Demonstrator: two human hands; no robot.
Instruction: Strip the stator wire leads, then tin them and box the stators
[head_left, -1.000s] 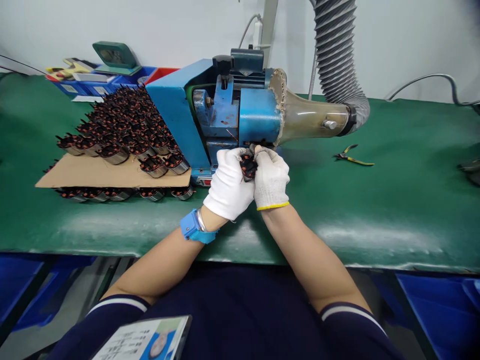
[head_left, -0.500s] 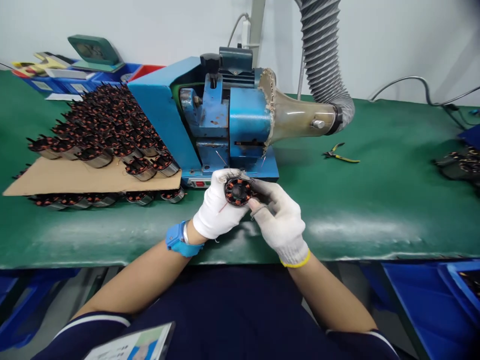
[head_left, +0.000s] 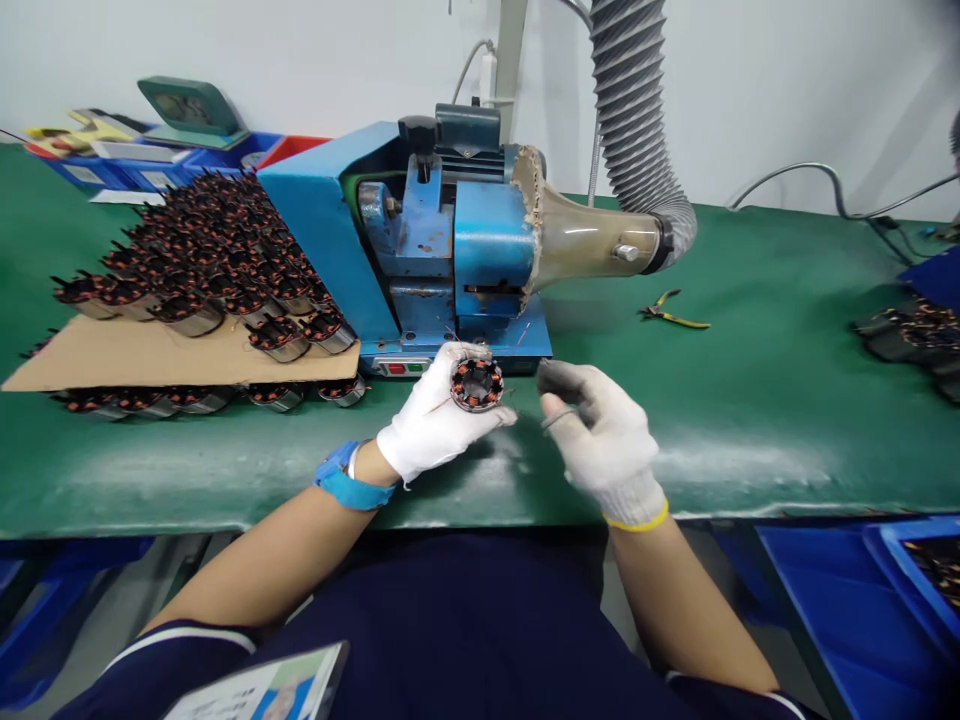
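Observation:
My left hand (head_left: 435, 425), in a white glove, is closed around a motor stator (head_left: 477, 386) with orange copper windings and a dark ring. Its open end faces up toward me, and thin wire ends stick out beside it. To the right, apart from the stator, my gloved right hand (head_left: 604, 430) has its fingers half curled and its thumb slightly away from them. The glove's fingertips are grey, and I see nothing held there. Just behind both hands stands a blue bench machine (head_left: 491, 235) with a red and green switch (head_left: 405, 369).
Many wound stators (head_left: 210, 250) are stacked at left on a cardboard sheet (head_left: 150, 358), with more beneath. Yellow-handled cutters (head_left: 671, 315) lie on the green mat at right. A grey duct hose (head_left: 637, 110) joins the machine. More dark parts (head_left: 919, 340) sit at far right.
My right hand has moved off the stator to the right, leaving a gap. My left hand still holds the stator, whose centre now shows more openly. The view has shifted slightly.

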